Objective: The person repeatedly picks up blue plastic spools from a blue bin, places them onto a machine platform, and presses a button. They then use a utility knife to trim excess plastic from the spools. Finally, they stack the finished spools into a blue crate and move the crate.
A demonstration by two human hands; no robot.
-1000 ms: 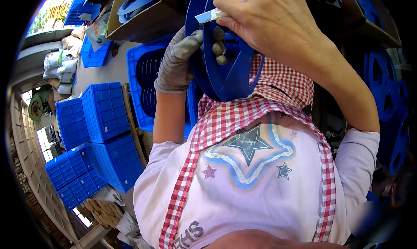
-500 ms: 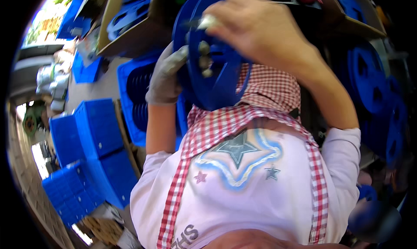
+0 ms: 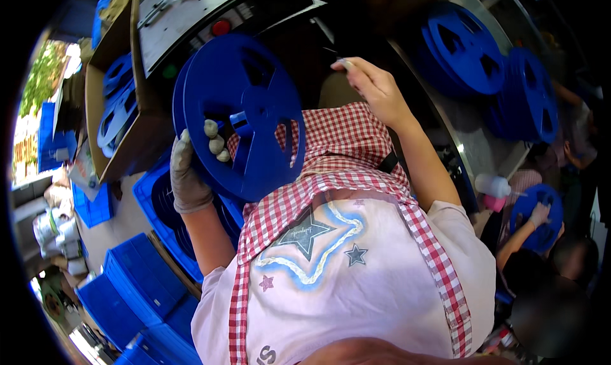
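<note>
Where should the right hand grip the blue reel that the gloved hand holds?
Probably the upper-right rim of the blue reel, coming from the person's right: that edge stands clear, with an opening just inside to hook through, while the left hand holds the left side. The right hand seems to pinch a thin tool, so it may need freeing first.

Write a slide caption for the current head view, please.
Gloved left hand supporting a blue reel, with a thin tool in the bare right hand.

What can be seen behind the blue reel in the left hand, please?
Openings in the blue reel show checked apron and gloved fingertips; its solid parts cover the rest.
</note>
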